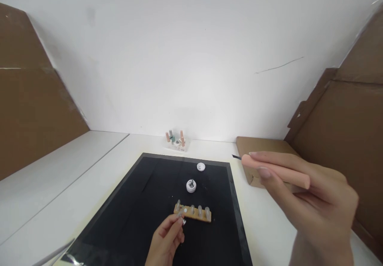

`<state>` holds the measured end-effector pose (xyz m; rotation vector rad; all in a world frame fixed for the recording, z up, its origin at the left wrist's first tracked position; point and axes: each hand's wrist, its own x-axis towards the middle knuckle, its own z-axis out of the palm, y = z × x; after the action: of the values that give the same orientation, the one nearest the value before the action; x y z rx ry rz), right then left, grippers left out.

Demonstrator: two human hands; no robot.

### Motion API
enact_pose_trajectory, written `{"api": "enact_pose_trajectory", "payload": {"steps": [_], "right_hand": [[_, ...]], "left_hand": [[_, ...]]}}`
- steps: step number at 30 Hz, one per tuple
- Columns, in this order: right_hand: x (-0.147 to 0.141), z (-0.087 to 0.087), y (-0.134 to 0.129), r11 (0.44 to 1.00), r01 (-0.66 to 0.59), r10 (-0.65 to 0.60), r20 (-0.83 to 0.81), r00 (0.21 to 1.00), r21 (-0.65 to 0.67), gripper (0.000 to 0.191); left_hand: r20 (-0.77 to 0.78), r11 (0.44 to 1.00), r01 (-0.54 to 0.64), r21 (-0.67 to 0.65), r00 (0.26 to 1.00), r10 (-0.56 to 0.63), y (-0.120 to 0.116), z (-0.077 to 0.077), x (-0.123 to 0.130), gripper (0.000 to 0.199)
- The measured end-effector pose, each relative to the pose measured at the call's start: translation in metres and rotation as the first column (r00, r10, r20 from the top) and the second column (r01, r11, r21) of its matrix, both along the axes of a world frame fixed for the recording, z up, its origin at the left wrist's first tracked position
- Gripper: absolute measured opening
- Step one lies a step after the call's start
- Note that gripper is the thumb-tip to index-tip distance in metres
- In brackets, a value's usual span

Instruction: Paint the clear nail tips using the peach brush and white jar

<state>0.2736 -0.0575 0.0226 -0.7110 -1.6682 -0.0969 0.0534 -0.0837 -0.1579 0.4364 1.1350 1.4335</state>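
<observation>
My right hand, raised at the right and close to the camera, grips a nail polish brush by its peach handle. The dark bristle tip points left, in the air. Lower down, my left hand pinches a small clear false nail tip with a whitish piece at its lower end; the fingers hide part of it. Just behind that hand, a wooden strip carries several clear nail tips standing upright, and a white round spot shows on it. Farther back sits an open white jar with dark pieces inside.
A black mat covers the middle of the white table. Near its far edge lies a white lid. Behind it stands a clear tray of polish bottles with peach and grey caps. A cardboard box is at the right; cardboard panels flank both sides.
</observation>
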Motion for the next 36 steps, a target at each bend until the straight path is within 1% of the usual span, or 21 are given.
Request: {"api": "enact_pose_trajectory", "payload": {"steps": [2,3,6,8,10,12,14,17,21,26,31,36], "right_hand": [[-0.001,-0.001,0.001,1.0,0.001,-0.001,-0.002,1.0,0.0,0.021],[-0.001,-0.001,0.001,1.0,0.002,-0.002,-0.003,1.0,0.001,0.021],[-0.003,-0.002,0.003,1.0,0.005,-0.005,-0.018,1.0,0.005,0.023],[-0.003,-0.003,0.003,1.0,0.004,-0.004,-0.026,1.0,0.004,0.024],[-0.004,-0.003,0.002,1.0,0.001,-0.001,-0.032,1.0,0.006,0.025],[-0.004,-0.002,0.001,1.0,0.003,-0.003,-0.05,0.999,-0.001,0.025],[-0.004,-0.002,0.0,1.0,0.011,-0.012,-0.06,0.998,-0.012,0.025],[-0.003,-0.003,0.002,1.0,0.017,-0.018,-0.041,0.999,-0.008,0.026],[-0.001,-0.005,0.004,1.0,0.01,-0.01,-0.036,0.999,-0.012,0.025],[0.003,-0.006,0.003,1.0,-0.003,0.003,-0.025,1.0,-0.017,0.023],[0.004,-0.007,0.005,0.999,-0.009,0.008,-0.022,1.0,-0.033,0.022],[0.007,-0.009,0.007,0.998,0.006,-0.008,-0.041,0.999,-0.058,0.022]], "left_hand": [[-0.164,0.999,-0.026,0.03,0.986,0.031,0.004,-0.009,0.0,0.047],[-0.268,0.999,-0.032,0.038,0.962,0.041,0.005,-0.014,-0.001,0.049],[-0.544,0.997,0.0,0.079,0.838,0.044,0.009,-0.027,-0.008,0.049],[-0.66,0.994,0.037,0.105,0.75,0.042,0.011,-0.032,-0.011,0.048],[-0.727,0.991,0.029,0.128,0.682,0.074,0.013,-0.035,-0.013,0.049],[-0.763,0.99,0.01,0.143,0.638,0.104,0.015,-0.036,-0.011,0.05],[-0.786,0.989,0.008,0.146,0.608,0.111,0.016,-0.036,-0.008,0.049],[-0.827,0.993,0.027,0.119,0.556,0.084,0.016,-0.036,-0.004,0.044],[-0.87,0.999,0.029,0.046,0.493,0.026,0.018,-0.036,-0.001,0.043],[-0.887,1.0,-0.004,-0.009,0.461,-0.006,0.018,-0.034,0.003,0.045],[-0.896,0.999,-0.019,-0.048,0.442,-0.034,0.017,-0.03,0.009,0.044],[-0.91,0.998,-0.042,-0.045,0.414,-0.024,0.018,-0.028,0.012,0.04]]}}
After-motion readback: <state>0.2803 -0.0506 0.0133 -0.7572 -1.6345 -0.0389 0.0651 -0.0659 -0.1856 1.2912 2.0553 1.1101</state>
